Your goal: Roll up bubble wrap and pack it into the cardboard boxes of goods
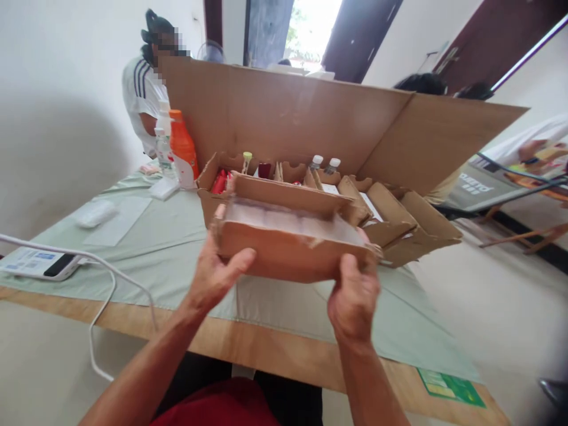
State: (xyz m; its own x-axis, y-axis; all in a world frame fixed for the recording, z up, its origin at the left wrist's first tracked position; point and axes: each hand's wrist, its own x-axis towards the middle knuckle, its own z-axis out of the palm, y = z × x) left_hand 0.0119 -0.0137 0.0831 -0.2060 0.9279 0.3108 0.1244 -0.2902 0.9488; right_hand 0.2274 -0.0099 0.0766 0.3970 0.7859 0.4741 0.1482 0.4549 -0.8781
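Observation:
Between my two hands is a long, open cardboard box [284, 260], raised a little over the cloth-covered table. My left hand [217, 260] grips its left end, thumb across the front wall. At the right end my right hand [355, 290] holds it the same way, fingers curled round the corner. Whitish, blurred contents [284, 219] show inside; I cannot make out what they are. Just behind stands a row of cardboard compartments [390, 228], with red items [220, 181], white-capped bottles [316, 161] and a yellow-green-capped bottle [247, 157] in them.
A tall cardboard panel [288, 106] rises behind the compartments. To the left are an orange bottle [181, 142], clear bottles [163, 151], a plastic packet [95, 213] and a white device [42, 263] with a cable [133, 284]. Another person [144, 94] is beyond the table.

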